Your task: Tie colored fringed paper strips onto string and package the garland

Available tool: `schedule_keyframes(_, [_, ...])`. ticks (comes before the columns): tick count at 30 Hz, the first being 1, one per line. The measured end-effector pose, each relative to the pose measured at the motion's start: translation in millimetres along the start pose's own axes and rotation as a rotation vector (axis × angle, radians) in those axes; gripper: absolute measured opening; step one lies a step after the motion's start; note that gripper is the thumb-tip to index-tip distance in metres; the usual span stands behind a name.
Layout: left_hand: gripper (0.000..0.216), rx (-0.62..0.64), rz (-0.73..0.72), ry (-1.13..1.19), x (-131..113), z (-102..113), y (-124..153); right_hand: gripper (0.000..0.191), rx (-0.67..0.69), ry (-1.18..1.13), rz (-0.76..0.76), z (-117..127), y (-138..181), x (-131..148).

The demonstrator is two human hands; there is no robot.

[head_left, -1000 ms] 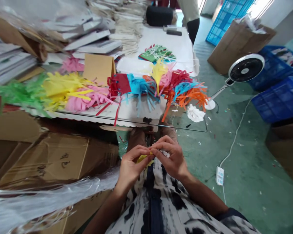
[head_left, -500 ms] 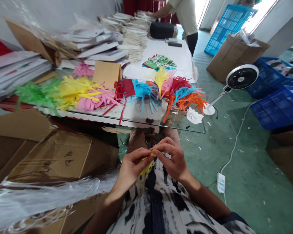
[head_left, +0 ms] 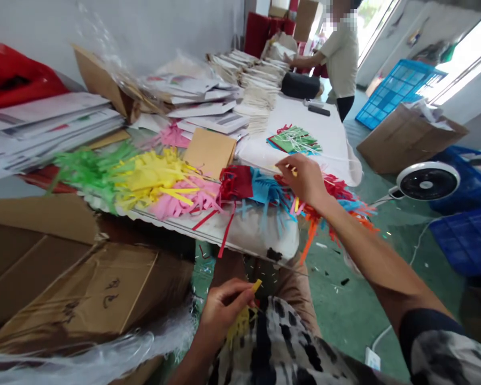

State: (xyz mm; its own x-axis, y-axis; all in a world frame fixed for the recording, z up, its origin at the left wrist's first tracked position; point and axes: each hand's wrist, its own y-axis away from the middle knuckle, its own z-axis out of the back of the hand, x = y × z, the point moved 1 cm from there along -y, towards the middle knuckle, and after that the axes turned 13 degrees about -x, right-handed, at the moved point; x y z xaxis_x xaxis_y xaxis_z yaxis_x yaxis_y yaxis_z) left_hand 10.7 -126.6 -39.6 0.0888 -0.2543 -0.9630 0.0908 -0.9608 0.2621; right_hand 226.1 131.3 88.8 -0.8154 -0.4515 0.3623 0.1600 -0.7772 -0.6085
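My left hand [head_left: 220, 310] is low in front of my lap, thumb and fingers pinched on a yellow paper tassel [head_left: 238, 325]. The tassel's rolled tip [head_left: 257, 285] sticks up past the fingertips, and its fringe hangs below. My right hand [head_left: 304, 176] is stretched out over the near right part of the table, fingers curled. What they hold, if anything, is hidden; a little yellow shows by the fingertips. Around that hand are blue fringe [head_left: 266, 190], red fringe [head_left: 336, 186] and orange strips [head_left: 311, 235]. A green fringed stack [head_left: 296, 140] with white strings lies beyond it.
Green [head_left: 88, 168], yellow [head_left: 152, 176] and pink [head_left: 188, 200] fringe lines the table edge. Paper stacks [head_left: 52, 128] stand behind. A cardboard box [head_left: 132, 278] is at my left, a fan [head_left: 427, 184] at the right. Another person [head_left: 342, 56] handles bundles at the far end.
My right hand has left the yellow tassel and reached forward to the coloured fringe on the table. The left hand keeps the tassel near my lap. The view has shifted.
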Motion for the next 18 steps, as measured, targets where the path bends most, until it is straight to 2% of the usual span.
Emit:
schedule_keyframes(2, [0.031, -0.017, 0.008, -0.011, 0.0, 6.6, -9.6, 0.028, 0.084, 0.187, -0.045, -36.1, -43.4, -22.6])
schedule_keyframes(4, [0.032, -0.033, 0.011, -0.043, -1.3, 13.1, -18.9, 0.029, 0.172, 0.256, -0.065, -69.7, -71.0, -38.6])
schedule_keyframes(8, [0.033, -0.031, 0.025, -0.072, -2.7, 24.7, -34.4, 0.032, 0.262, 0.259, -0.063, -113.0, -89.1, -51.0])
schedule_keyframes(13, [0.029, 0.028, 0.059, -0.018, -7.0, 34.5, -42.2, 0.021, 0.256, 0.366, -0.127, -121.9, -86.0, -50.6])
schedule_keyframes(18, [0.028, 0.048, 0.063, 0.131, -20.7, 38.1, -42.7, 0.02, 0.154, 0.388, -0.155, -101.8, -80.6, -45.1])
